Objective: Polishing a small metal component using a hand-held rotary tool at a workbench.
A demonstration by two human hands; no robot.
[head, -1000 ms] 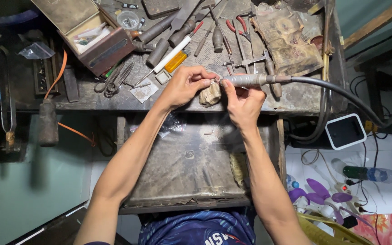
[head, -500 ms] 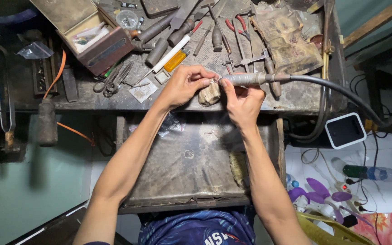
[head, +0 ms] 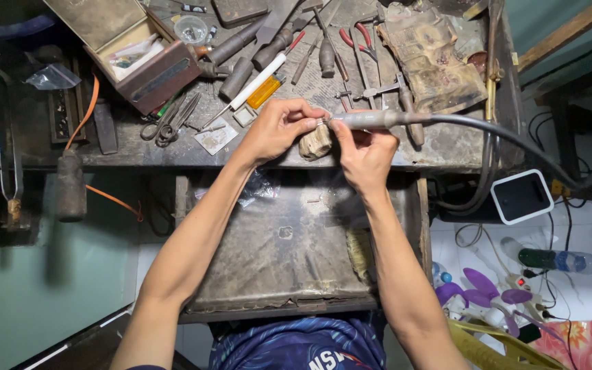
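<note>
Both hands pinch rotary handpiece tip (over wooden peg).

Matt metal handpiece, worn wooden bench

Red-handled pliers, an orange strap, a grey handpiece, and a dark blue shirt.

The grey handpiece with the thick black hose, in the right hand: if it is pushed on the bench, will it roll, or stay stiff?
The handpiece looks round and smooth, so it would probably roll. Its hose curves off the bench, so it seems flexible and may drag the tool sideways. The right hand holds it near the tip.
</note>
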